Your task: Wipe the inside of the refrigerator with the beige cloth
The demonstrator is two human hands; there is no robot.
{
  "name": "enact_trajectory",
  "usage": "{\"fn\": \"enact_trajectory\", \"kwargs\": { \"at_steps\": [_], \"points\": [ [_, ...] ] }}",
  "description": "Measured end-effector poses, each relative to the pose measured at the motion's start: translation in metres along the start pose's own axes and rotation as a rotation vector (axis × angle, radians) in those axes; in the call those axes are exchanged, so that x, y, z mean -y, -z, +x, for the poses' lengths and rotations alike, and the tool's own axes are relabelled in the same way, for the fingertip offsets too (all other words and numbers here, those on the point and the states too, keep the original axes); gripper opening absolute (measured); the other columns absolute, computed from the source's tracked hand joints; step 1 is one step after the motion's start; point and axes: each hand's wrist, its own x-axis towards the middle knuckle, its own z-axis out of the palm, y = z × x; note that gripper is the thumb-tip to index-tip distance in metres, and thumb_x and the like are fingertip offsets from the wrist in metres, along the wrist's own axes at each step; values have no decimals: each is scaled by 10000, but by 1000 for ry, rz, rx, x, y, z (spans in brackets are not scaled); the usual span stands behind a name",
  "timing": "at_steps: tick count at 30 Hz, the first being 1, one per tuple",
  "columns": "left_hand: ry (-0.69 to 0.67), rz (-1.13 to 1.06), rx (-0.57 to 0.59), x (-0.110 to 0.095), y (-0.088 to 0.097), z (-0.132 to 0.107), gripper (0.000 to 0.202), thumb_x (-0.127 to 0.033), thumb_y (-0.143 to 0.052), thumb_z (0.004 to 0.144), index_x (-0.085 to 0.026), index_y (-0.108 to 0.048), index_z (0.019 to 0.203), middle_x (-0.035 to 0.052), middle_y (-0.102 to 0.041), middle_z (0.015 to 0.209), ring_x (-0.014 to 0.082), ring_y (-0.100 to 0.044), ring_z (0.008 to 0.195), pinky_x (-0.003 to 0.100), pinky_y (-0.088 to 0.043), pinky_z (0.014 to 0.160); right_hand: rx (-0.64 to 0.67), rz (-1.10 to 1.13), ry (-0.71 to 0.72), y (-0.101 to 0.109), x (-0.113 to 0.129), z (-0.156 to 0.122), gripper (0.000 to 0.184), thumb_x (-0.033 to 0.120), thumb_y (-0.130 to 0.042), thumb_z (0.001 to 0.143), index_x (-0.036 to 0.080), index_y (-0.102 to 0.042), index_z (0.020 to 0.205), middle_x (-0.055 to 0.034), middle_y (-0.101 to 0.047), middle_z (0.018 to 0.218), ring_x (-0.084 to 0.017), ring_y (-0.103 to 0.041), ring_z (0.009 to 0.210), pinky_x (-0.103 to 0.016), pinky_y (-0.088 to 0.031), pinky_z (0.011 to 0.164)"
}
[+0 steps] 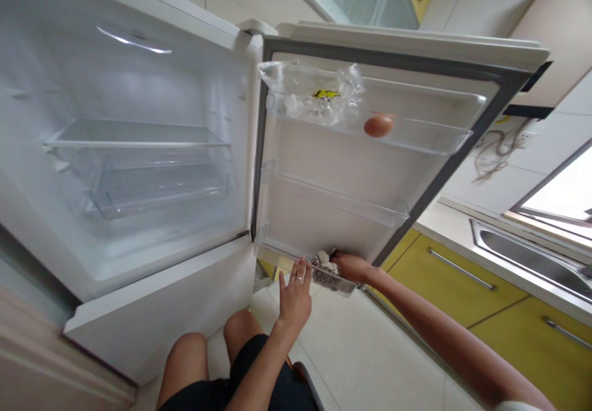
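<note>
My right hand (350, 267) reaches into the lowest clear shelf (277, 256) of the open fridge door (324, 152). Its fingers are closed on a crumpled, patterned cloth (326, 263), which presses against the inside of that shelf. My left hand (296, 297), with a ring on one finger, has its fingers stretched out. Those fingertips rest at or near the front edge of the same shelf, left of the cloth. They hold nothing.
On the door's top shelf sit a clear plastic bag (324, 97) and a brown egg (378, 125). To the left is the fridge interior, with a glass shelf (139, 132) and a clear drawer (161, 189). Yellow cabinets (444, 275) and a sink (531, 257) stand right.
</note>
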Motion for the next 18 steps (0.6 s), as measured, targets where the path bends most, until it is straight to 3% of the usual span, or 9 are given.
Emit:
{"fn": "enact_trajectory", "kwargs": {
  "at_steps": [4, 13, 18],
  "points": [
    [15, -12, 27, -1, 3, -1, 818, -5, -375, 809, -177, -241, 1597, 57, -120, 1686, 247, -187, 1563, 628, -285, 1215, -56, 19, -26, -5, 6, -6, 390, 268, -554, 853, 204, -698, 1210, -146, -668, 1268, -272, -655, 1110, -336, -501, 915],
    [30, -55, -4, -2, -1, -1, 823, -8, -403, 806, -181, -249, 1596, 73, -159, 1687, 253, -209, 1558, 606, -312, 1211, -160, 93, -85, -12, 5, -12, 321, 264, -542, 850, 238, -703, 1125, -78, -671, 1244, -242, -651, 1087, -296, -482, 846],
    [27, -71, -34, -4, -3, -1, 778, -37, -417, 832, -159, -274, 1588, 87, -183, 1683, 253, -212, 1557, 600, -249, 1241, -274, 207, -77, -15, 5, -16, 325, 313, -600, 814, 245, -718, 1109, -70, -692, 1219, -253, -656, 1067, -310, -484, 860]
  ]
}}
